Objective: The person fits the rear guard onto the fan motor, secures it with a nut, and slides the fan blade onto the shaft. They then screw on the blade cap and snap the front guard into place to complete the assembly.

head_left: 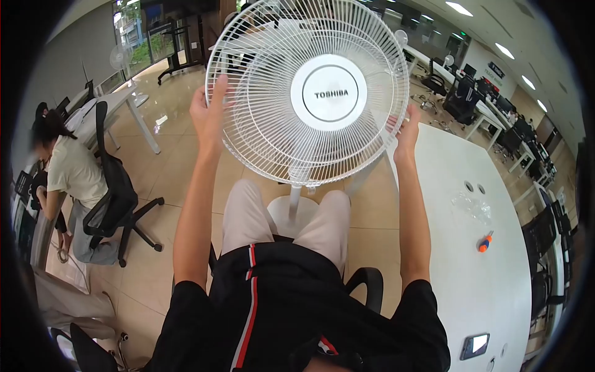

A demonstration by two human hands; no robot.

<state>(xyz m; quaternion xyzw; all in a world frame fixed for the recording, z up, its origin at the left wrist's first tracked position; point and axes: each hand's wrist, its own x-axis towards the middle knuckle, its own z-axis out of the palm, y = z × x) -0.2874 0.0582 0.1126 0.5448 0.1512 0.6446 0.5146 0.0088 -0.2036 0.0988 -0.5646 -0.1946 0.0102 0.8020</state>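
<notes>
Left hand and right hand clasped opposite rims of the white round wire fan grille, upright before the knees, above its white round pedestal base. Judgement: even pressure from both sides would hold it square. Orange-handled screwdriver lay on the white table.

White Toshiba stand fan, round wire grille upright, facing cam, base prob. on floor

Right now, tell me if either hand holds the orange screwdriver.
No: the screwdriver lies on the table; left hand and right hand hold the fan grille.
</notes>
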